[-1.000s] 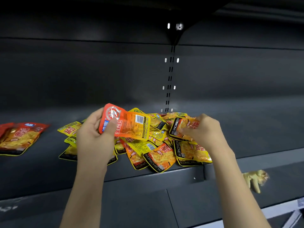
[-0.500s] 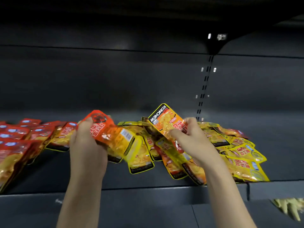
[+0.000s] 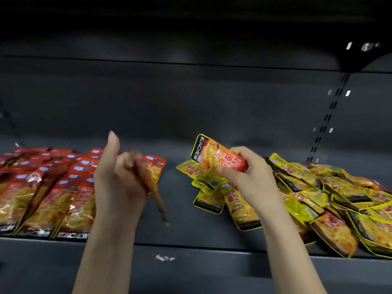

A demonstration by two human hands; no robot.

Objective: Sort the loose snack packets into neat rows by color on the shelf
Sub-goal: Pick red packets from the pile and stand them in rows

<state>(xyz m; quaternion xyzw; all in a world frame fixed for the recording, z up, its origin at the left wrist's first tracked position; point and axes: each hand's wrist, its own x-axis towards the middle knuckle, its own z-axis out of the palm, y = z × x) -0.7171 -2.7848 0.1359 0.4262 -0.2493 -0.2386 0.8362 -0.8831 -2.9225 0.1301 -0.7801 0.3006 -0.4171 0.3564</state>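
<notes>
Red snack packets [image 3: 42, 187] lie in overlapping rows at the left of the dark shelf [image 3: 182, 230]. A loose heap of yellow packets [image 3: 328, 198] covers the right side. My left hand [image 3: 118, 179] holds a motion-blurred red packet [image 3: 153, 179] edge-on just right of the red rows, one finger sticking up. My right hand [image 3: 246, 172] grips a yellow-bordered packet [image 3: 212, 153] with orange print, lifted above the left end of the yellow heap.
A bare strip of shelf separates the red rows from the yellow heap. The shelf's front lip [image 3: 191, 262] runs across below my wrists. A slotted upright [image 3: 324, 124] stands at the back right, and an upper shelf [image 3: 191, 22] overhangs.
The view has swung left, showing more red rows. My left hand carried its red packet over beside them. My right hand keeps its yellow-bordered packet raised.
</notes>
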